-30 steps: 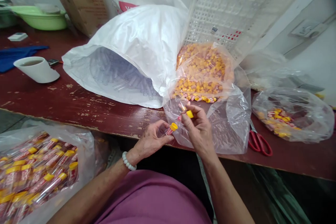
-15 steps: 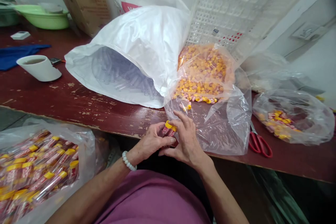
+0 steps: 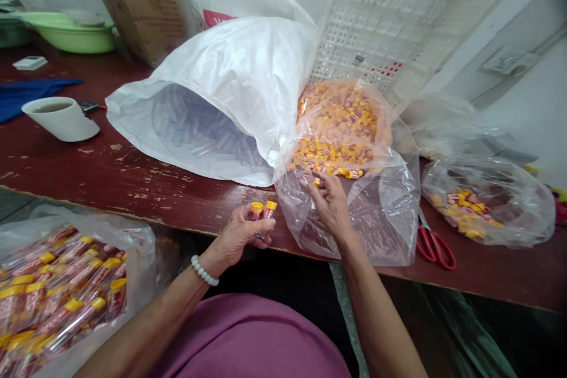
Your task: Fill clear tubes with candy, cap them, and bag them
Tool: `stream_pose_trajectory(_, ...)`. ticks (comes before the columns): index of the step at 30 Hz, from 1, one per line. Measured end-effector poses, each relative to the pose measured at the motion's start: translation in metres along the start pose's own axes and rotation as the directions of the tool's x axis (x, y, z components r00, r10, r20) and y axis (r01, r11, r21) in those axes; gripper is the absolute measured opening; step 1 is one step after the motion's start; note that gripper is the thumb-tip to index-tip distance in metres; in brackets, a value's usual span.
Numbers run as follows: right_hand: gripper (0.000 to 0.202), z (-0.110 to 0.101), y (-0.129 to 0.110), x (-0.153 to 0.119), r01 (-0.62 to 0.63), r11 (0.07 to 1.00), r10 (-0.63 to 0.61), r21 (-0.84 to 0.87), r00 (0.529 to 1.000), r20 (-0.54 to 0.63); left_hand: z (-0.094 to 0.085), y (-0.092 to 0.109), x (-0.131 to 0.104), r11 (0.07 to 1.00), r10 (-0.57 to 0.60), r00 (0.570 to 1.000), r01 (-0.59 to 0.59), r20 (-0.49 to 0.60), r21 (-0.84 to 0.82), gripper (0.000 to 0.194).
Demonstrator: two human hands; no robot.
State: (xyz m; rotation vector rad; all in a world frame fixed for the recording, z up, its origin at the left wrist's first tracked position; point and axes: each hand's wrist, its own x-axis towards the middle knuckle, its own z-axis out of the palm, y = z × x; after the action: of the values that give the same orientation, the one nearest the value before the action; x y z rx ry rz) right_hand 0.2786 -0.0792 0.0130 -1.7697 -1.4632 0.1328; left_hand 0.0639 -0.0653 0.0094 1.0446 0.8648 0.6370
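Two yellow-capped tubes (image 3: 269, 210) stand upright side by side in my left hand (image 3: 241, 231), its fingers wrapped round them at the table's front edge. My right hand (image 3: 328, 204) is at the mouth of a clear plastic bag (image 3: 381, 218); its fingers are spread and slightly bent, with nothing visible in them. Beyond the fingertips many small yellow-topped pieces (image 3: 341, 124) fill that bag. Left of it, a large white sack (image 3: 248, 65) lies open with clear tubes (image 3: 208, 130) inside.
Red-handled scissors (image 3: 436, 248) and a smaller clear bag (image 3: 522, 207) lie at the right. A white cup (image 3: 66, 124) stands at the left. Capped tubes fill a bag (image 3: 142, 271) at lower left. A white basket (image 3: 367, 23) and a cardboard box (image 3: 142, 6) are behind.
My hands have come apart. The left moved slightly left with the two tubes; the right let go and moved up and right to the clear bag. The view shifted slightly.
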Motion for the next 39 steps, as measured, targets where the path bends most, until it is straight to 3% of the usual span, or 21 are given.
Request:
stream_pose_trajectory(5,0.026,0.021,0.053,0.035,-0.188,0.976,0.184,-0.108,0.982,-0.046,0.006,-0.003,-0.003,0.991,0.054,0.998,-0.056,0.017,0.126,0.030)
stream_pose_trajectory(10,0.025,0.017,0.062,0.036,-0.240,0.969,0.237,-0.056,0.970,-0.057,0.009,0.000,-0.002,0.928,0.200,0.980,-0.188,-0.005,0.323,0.021)
stream_pose_trajectory(14,0.033,-0.003,0.032,0.014,-0.245,0.965,0.249,0.088,0.968,-0.034,0.006,-0.003,0.002,0.849,0.293,0.956,-0.263,0.006,0.458,0.015)
stream_pose_trajectory(16,0.034,-0.014,0.004,-0.006,-0.229,0.944,0.222,0.239,0.973,0.055,0.006,-0.004,0.003,0.817,0.306,0.952,-0.272,0.016,0.509,0.015)
stream_pose_trajectory(17,0.032,-0.018,-0.011,-0.015,-0.238,0.887,0.204,0.395,0.971,0.128,0.006,-0.005,0.004,0.804,0.308,0.951,-0.272,0.022,0.529,0.015)
stream_pose_trajectory(20,0.020,-0.025,-0.050,-0.039,-0.355,0.720,0.113,0.597,0.908,0.404,0.009,-0.005,0.003,0.759,0.312,0.949,-0.281,0.050,0.587,0.016)
stream_pose_trajectory(23,0.016,-0.021,-0.065,-0.049,-0.442,0.693,0.057,0.569,0.821,0.569,0.012,-0.002,0.001,0.690,0.318,0.942,-0.305,0.104,0.656,0.016)
stream_pose_trajectory(25,0.018,-0.016,-0.064,-0.050,-0.455,0.698,0.056,0.553,0.805,0.591,0.013,-0.002,0.000,0.653,0.320,0.938,-0.321,0.134,0.686,0.016)
stream_pose_trajectory(27,0.021,-0.014,-0.060,-0.050,-0.390,0.746,0.084,0.541,0.859,0.504,0.012,-0.002,0.000,0.646,0.318,0.939,-0.316,0.131,0.694,0.015)
stream_pose_trajectory(30,0.017,-0.019,-0.057,-0.051,-0.127,0.903,0.008,0.412,0.960,0.279,0.011,-0.003,0.000,0.697,0.301,0.949,-0.289,0.098,0.656,0.014)
stream_pose_trajectory(32,0.026,-0.022,-0.060,-0.055,0.098,0.959,-0.170,0.267,0.951,0.259,0.012,-0.003,0.001,0.774,0.273,0.959,-0.269,0.081,0.573,0.013)
stream_pose_trajectory(34,0.053,-0.018,-0.062,-0.061,0.281,0.949,-0.314,0.146,0.892,0.326,0.014,-0.003,0.000,0.879,0.198,0.976,-0.217,0.090,0.424,0.013)
stream_pose_trajectory(36,0.074,-0.005,-0.063,-0.069,0.376,0.925,-0.371,0.052,0.866,0.335,0.018,-0.002,-0.003,0.944,0.120,0.988,-0.145,0.102,0.297,0.013)
stream_pose_trajectory(39,0.070,0.017,-0.062,-0.079,0.412,0.911,-0.402,-0.004,0.891,0.213,0.023,0.001,-0.007,0.951,0.113,0.992,-0.125,0.059,0.282,0.009)
